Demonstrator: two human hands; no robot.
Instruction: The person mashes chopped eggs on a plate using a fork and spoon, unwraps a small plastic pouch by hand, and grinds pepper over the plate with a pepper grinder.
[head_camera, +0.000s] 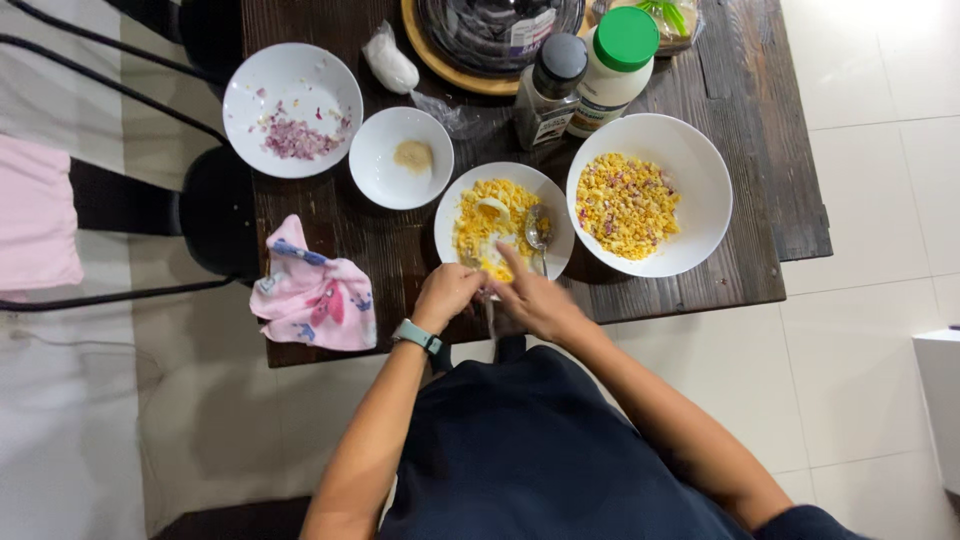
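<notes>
A white plate (448, 222) with chopped yellow egg (480, 225) and a metal spoon (538, 232) sits at the near middle of the dark wooden table (380, 255). My left hand (447, 293), with a watch on its wrist, is curled at the plate's near rim. My right hand (535, 298) is beside it, touching it, with its forefinger stretched over the egg. A small pale piece (490, 312) shows between the two hands. What it is cannot be made out.
A large white bowl (700, 160) with chopped egg and red onion stands to the right. On the left are a bowl of chopped red onion (250, 90), a small bowl (375, 165) and a pink cloth (315, 295). Behind are a dark-lidded shaker (548, 90), a green-capped bottle (612, 70) and a round board (440, 62).
</notes>
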